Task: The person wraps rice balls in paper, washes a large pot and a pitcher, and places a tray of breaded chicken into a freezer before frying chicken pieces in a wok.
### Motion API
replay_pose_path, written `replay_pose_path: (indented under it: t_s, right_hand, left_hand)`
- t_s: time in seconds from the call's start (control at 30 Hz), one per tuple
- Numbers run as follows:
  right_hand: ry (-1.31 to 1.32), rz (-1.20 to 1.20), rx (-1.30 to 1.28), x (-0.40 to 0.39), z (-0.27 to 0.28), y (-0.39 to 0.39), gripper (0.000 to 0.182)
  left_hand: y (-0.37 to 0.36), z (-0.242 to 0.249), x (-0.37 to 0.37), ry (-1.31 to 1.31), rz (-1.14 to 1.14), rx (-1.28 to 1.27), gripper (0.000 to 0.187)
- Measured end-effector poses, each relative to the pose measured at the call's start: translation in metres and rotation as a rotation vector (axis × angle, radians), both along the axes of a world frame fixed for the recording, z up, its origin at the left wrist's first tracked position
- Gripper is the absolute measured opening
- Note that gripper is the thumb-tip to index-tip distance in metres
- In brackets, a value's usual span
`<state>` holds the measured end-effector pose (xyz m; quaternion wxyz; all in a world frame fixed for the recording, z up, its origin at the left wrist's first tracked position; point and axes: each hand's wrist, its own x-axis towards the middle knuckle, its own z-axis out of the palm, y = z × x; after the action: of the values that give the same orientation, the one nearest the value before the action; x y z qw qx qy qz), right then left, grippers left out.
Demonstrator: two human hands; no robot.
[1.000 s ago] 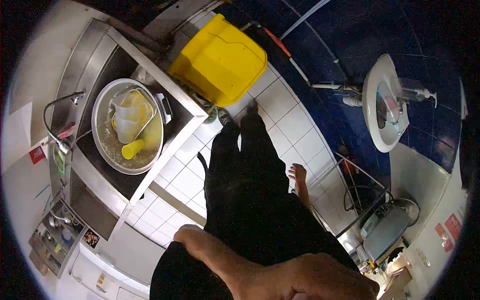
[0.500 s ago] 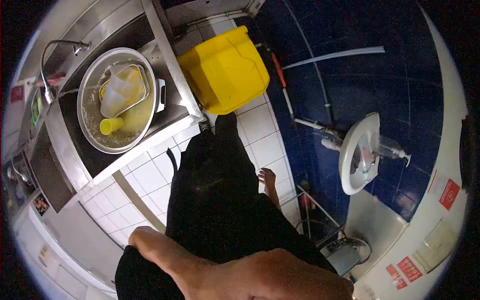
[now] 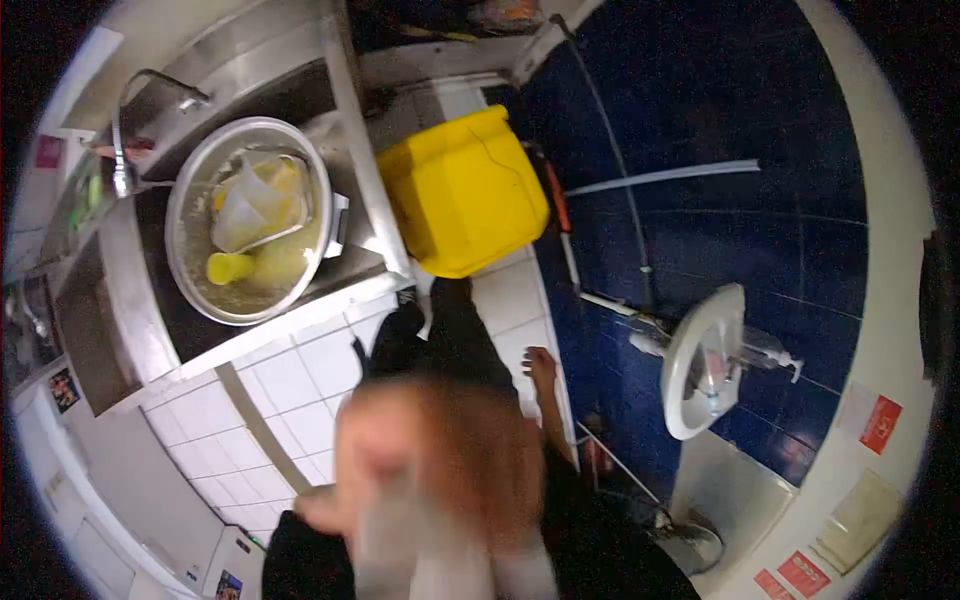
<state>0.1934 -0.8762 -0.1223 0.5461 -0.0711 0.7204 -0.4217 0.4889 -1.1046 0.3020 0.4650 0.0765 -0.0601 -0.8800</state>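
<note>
My left hand (image 3: 440,450) is a large smeared shape close to the camera, in front of my dark clothing (image 3: 400,345). A whitish blurred patch (image 3: 400,535) overlaps its lower part, and I cannot tell whether the fingers hold it. My right hand (image 3: 540,368) hangs low at my side over the floor, its fingers slightly curled and apart, with nothing in them. In the steel sink at the left sits a round metal basin (image 3: 178,250) of cloudy water. A yellow cup (image 3: 230,268) and a translucent container (image 3: 255,205) lie in it.
A curved faucet (image 3: 122,150) reaches over the steel sink (image 3: 375,215). Beyond my feet stands a yellow bin (image 3: 470,200). On the right, a white washbasin (image 3: 690,375) with a pump bottle (image 3: 768,352) juts from the blue tiled wall (image 3: 720,235). White tiles (image 3: 290,365) cover the floor.
My left arm, earlier stretched across the bottom of the view, has shifted so the hand blurs in front of my clothing. The scene has moved slightly down. My right hand still hangs.
</note>
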Motion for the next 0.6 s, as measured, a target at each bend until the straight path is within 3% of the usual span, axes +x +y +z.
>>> replay_pose_path:
  t_s: [0.03,0.07,0.13,0.23,0.27,0.37,0.47,0.53,0.6]
  right_hand:
    - [0.238,0.157,-0.024,0.009,0.016,-0.016,0.022]
    - [0.262,0.129,-0.137,0.023,0.046,-0.042,0.012]
    - [0.395,0.213,-0.237,0.053,0.119,-0.097,0.016]
    - [0.162,0.228,-0.390,0.105,0.244,-0.166,0.031]
    - [0.026,0.224,-0.476,0.121,0.273,-0.176,0.033]
    - [-0.046,0.261,-0.591,0.144,0.307,-0.186,0.036]
    - [0.065,0.227,-0.599,0.146,0.333,-0.194,0.017]
    - [0.103,0.111,-0.638,0.144,0.363,-0.191,0.016]
    - [0.110,-0.069,-0.603,0.156,0.427,-0.182,0.028]
  left_hand:
    - [-0.002,-0.012,0.005,-0.206,0.067,0.044,0.018]
    - [-0.006,-0.025,0.011,-0.408,0.145,0.083,0.016]
    - [-0.006,-0.065,-0.013,-0.897,0.237,0.097,0.018]
    - [-0.004,-0.113,-0.030,-1.047,0.197,-0.147,0.022]
    - [-0.001,-0.116,-0.036,-1.083,0.189,-0.165,0.022]
    - [0.002,-0.115,-0.042,-1.122,0.186,-0.264,0.028]
    - [0.002,-0.103,-0.032,-1.182,0.200,-0.402,0.035]
    - [0.006,-0.059,-0.019,-0.867,0.118,-0.437,0.039]
    - [0.014,-0.035,0.000,-0.726,0.141,-0.476,0.042]
